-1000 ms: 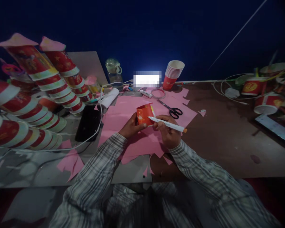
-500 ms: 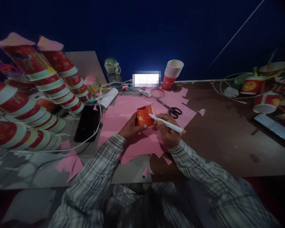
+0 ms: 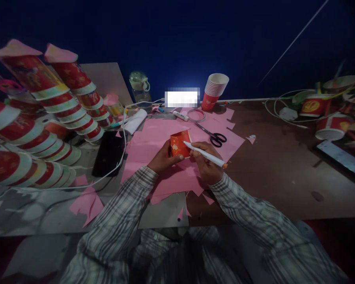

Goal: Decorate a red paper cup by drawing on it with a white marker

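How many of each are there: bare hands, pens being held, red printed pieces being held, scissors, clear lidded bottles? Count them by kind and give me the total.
Left hand and right hand: 2
Held white pen: 1
Held red piece: 1
Scissors: 1 pair
Lidded bottle: 1
Total: 6

Nothing Legible on Any Label

We can read no word, brand or number. The white tube near the back of the table carries dark print, too small for us to make out. At the far right we see a round yellow emblem on a red cup, its detail unreadable. The red cup piece shows pale motifs, but we find no letters among them. We cannot read the phone screen either.
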Tool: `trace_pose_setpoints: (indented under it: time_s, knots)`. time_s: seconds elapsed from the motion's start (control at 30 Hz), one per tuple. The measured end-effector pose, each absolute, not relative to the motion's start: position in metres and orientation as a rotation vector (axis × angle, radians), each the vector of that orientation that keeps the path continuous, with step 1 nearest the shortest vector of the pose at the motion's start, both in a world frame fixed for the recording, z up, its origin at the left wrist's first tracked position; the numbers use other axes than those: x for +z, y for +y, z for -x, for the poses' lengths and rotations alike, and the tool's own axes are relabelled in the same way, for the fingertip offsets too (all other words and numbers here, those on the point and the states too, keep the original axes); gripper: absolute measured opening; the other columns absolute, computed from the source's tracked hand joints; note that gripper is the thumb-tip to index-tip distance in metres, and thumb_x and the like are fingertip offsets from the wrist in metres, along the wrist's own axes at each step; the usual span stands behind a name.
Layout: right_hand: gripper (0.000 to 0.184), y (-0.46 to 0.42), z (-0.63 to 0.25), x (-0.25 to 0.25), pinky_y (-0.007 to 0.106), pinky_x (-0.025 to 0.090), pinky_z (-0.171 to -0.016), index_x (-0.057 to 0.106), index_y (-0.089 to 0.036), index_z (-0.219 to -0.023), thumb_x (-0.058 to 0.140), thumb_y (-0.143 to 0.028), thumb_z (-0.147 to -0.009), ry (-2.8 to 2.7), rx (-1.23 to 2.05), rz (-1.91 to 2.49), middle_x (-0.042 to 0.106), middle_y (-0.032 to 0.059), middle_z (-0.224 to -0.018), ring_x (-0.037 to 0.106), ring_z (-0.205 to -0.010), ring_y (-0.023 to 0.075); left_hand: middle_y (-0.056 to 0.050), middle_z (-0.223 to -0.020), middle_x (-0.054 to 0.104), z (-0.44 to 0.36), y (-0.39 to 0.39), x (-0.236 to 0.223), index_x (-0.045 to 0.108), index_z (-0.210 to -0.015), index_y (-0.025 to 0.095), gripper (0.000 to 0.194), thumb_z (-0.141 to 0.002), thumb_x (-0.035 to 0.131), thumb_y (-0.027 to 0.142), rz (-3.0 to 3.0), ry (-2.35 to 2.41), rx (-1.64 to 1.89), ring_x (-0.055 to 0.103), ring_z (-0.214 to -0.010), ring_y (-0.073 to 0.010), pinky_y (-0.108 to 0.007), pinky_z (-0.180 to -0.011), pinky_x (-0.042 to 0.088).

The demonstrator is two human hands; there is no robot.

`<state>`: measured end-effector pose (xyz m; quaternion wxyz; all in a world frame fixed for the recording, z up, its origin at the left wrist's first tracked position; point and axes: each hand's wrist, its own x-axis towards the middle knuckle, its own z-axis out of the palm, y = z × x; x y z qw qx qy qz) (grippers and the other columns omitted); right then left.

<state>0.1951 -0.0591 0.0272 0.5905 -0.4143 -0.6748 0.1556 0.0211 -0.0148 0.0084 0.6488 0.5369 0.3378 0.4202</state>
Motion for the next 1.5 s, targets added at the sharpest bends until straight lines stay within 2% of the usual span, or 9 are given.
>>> trace_pose_setpoints:
  time_s: [0.1, 0.47, 0.73, 1.0, 1.5]
  knots:
    - [0.020, -0.0595, -0.1957, 0.0264, 0.040, 0.061, -0.077, 0.068, -0.021, -0.106, 0.054, -0.033, -0.099, -1.582, 0.385, 0.985, 0.073, 0.0073, -0.089, 0.072, -0.085, 0.0212, -0.012, -0.118, 0.065, -0.0210, -0.0152, 0.0097, 0.057, -0.122, 0.017, 0.079, -0.059, 0.091, 0.051, -1.214, 0.777, 0.951, 0.061, -0.111, -0.0292, -0.044, -0.099, 0.048]
    - [0.019, -0.0606, -0.1987, 0.0277, 0.037, 0.061, -0.073, 0.069, -0.020, -0.102, 0.056, -0.033, -0.097, -1.573, 0.393, 1.018, 0.074, 0.0071, -0.088, 0.072, -0.081, 0.0207, -0.012, -0.118, 0.065, -0.0204, -0.0134, 0.0042, 0.057, -0.121, 0.017, 0.077, -0.059, 0.092, 0.048, -1.182, 0.778, 0.976, 0.062, -0.111, -0.0282, -0.043, -0.097, 0.050]
    - [0.019, -0.0614, -0.1998, 0.0232, 0.038, 0.060, -0.074, 0.069, -0.019, -0.101, 0.057, -0.033, -0.097, -1.525, 0.517, 0.988, 0.072, 0.0070, -0.088, 0.072, -0.082, 0.0209, -0.012, -0.118, 0.065, -0.0210, -0.0134, 0.0020, 0.057, -0.122, 0.017, 0.079, -0.059, 0.091, 0.051, -1.184, 0.788, 0.977, 0.061, -0.111, -0.0285, -0.045, -0.099, 0.049]
    - [0.025, -0.0582, -0.2025, 0.0212, 0.039, 0.060, -0.072, 0.067, -0.020, -0.104, 0.056, -0.042, -0.098, -1.457, 0.527, 0.990, 0.070, 0.0070, -0.089, 0.070, -0.082, 0.0213, -0.012, -0.120, 0.065, -0.0209, -0.0132, 0.0025, 0.057, -0.123, 0.017, 0.078, -0.060, 0.092, 0.048, -1.179, 0.761, 0.969, 0.061, -0.114, -0.0304, -0.046, -0.100, 0.049]
    - [0.017, -0.0575, -0.2007, 0.0255, 0.039, 0.062, -0.079, 0.068, -0.021, -0.104, 0.055, -0.032, -0.098, -1.509, 0.424, 1.008, 0.072, 0.0061, -0.091, 0.072, -0.086, 0.0208, -0.014, -0.123, 0.064, -0.0212, -0.0147, 0.0040, 0.055, -0.125, 0.016, 0.081, -0.060, 0.092, 0.047, -1.175, 0.784, 0.970, 0.061, -0.115, -0.0310, -0.046, -0.101, 0.049]
